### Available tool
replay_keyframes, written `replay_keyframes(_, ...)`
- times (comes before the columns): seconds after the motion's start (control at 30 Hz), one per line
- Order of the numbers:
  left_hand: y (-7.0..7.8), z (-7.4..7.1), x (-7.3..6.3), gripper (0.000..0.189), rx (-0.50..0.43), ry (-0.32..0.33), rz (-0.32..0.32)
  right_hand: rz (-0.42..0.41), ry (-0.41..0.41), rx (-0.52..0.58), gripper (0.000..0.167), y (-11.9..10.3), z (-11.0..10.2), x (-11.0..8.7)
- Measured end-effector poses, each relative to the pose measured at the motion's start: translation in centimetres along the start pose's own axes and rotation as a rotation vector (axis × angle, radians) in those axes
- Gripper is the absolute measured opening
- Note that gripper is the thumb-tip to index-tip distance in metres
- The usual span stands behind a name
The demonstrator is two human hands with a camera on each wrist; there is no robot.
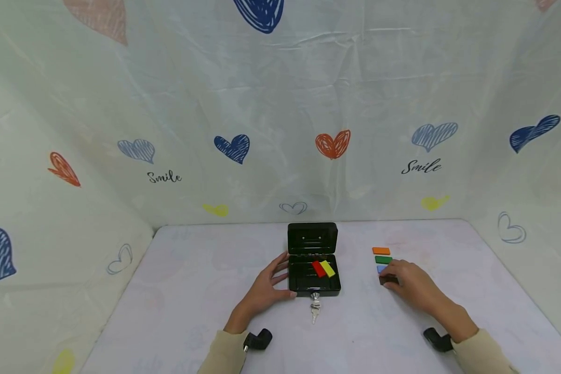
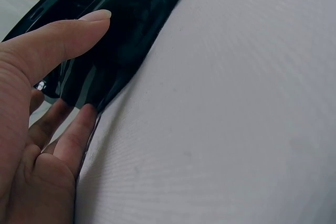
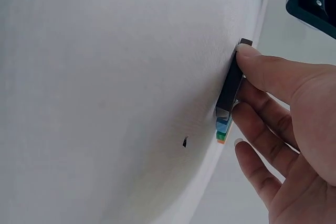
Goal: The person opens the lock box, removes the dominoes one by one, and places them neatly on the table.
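A black metal cash box [image 1: 315, 289] stands with its lid [image 1: 312, 239] raised. Inside it lie a red block [image 1: 318, 268] and a yellow block [image 1: 327, 268]. My left hand [image 1: 267, 286] rests against the box's left side, fingers spread along the wall and thumb on the front corner. My right hand [image 1: 413, 283] pinches a black block [image 3: 231, 85] between thumb and fingers, close over the table. Just beyond it, a blue block [image 1: 381, 269], a green block [image 1: 383, 259] and an orange block [image 1: 381, 251] lie in a row.
A key [image 1: 315, 314] on a ring hangs from the lock [image 1: 315, 296] at the box's front. All of it stands on a white table [image 1: 205, 259]. Behind rises a white cloth backdrop [image 1: 262, 182] printed with hearts. Each wrist carries a black camera mount [image 1: 258, 339].
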State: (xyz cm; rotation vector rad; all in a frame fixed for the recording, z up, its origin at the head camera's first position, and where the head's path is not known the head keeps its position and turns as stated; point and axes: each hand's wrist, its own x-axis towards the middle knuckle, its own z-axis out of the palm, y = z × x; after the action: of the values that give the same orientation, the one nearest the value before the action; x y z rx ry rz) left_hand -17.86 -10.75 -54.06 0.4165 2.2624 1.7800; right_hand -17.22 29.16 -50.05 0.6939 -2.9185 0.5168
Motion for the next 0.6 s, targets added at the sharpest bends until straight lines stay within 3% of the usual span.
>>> replay_keyframes(0.6,0.09,0.01,-0.06,0.101,-0.012,-0.008,-0.004,-0.021,0.022,-0.010,0.022,0.01,0.18,0.15)
